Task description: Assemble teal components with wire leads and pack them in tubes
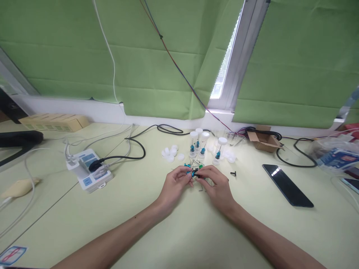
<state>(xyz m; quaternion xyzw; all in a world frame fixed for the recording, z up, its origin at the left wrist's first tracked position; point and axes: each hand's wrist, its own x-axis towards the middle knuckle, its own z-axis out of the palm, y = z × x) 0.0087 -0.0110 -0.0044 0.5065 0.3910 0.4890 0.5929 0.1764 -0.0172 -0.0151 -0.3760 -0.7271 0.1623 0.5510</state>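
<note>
Here, left hand pinches small blue part, lower centre of frame, thumb against fingers; right hand beside it, fingertips nearly together, hold too small to tell. Slack pinch could drop part among loose bits beyond; knuckles pushed forward could topple upright tubes right of centre.

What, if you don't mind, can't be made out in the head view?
Head view, small parts: details too small, partly hidden by the left hand and right hand.
Head view, blue packet: lettering too small and blurred.
Head view, light-blue device: cut off by the right edge.
</note>
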